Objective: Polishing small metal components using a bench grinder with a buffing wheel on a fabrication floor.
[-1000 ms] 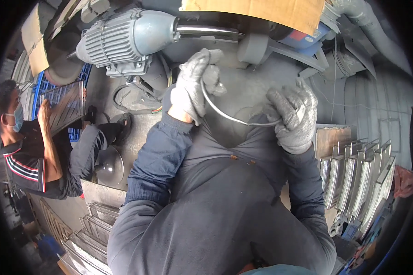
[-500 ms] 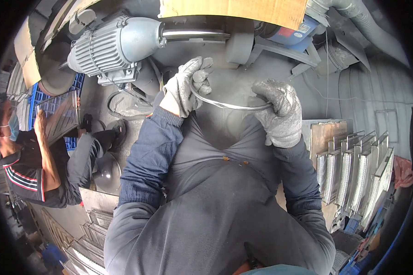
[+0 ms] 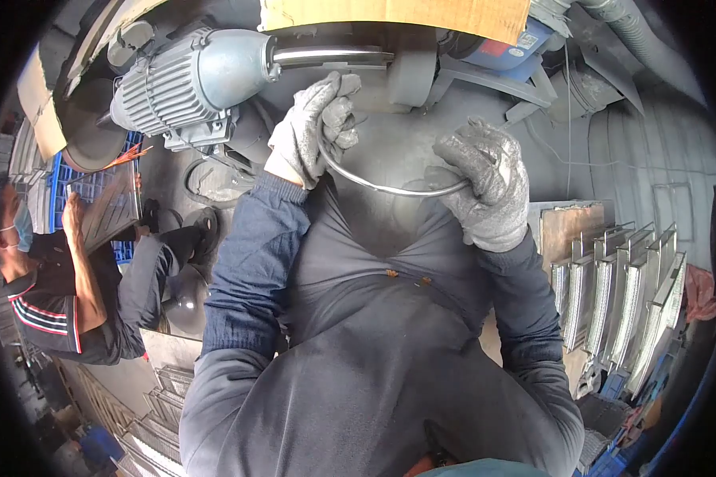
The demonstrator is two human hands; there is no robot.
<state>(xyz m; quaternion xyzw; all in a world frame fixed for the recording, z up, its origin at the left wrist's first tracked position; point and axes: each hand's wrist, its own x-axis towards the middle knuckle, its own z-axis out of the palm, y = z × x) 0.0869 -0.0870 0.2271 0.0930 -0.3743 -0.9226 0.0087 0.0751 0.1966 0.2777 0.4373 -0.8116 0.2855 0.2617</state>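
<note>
A thin, shiny curved metal rod (image 3: 382, 188) spans the gap between my two gloved hands, bowing toward my body. My left hand (image 3: 317, 123), in a worn grey glove, closes on its left end. The fingers of my right hand (image 3: 489, 184), gloved alike, pinch the other end. Both ends are hidden in the gloves. Beyond my hands, a polished shaft (image 3: 334, 56) runs from a grey finned motor (image 3: 187, 83) to a wide wheel (image 3: 412, 71). The rod is apart from that wheel.
Cardboard (image 3: 398, 17) covers the top of the machine. Several metal frames (image 3: 612, 294) stand in a row at right, and more frames (image 3: 155, 429) at lower left. At left, a masked co-worker (image 3: 64, 294) holds a flat panel (image 3: 107, 203) near a wheel throwing orange sparks (image 3: 127, 156).
Both my hands have risen slightly, the left one also shifting left. The rod has turned and now shows a deeper bow. Sparks have appeared at the co-worker's wheel.
</note>
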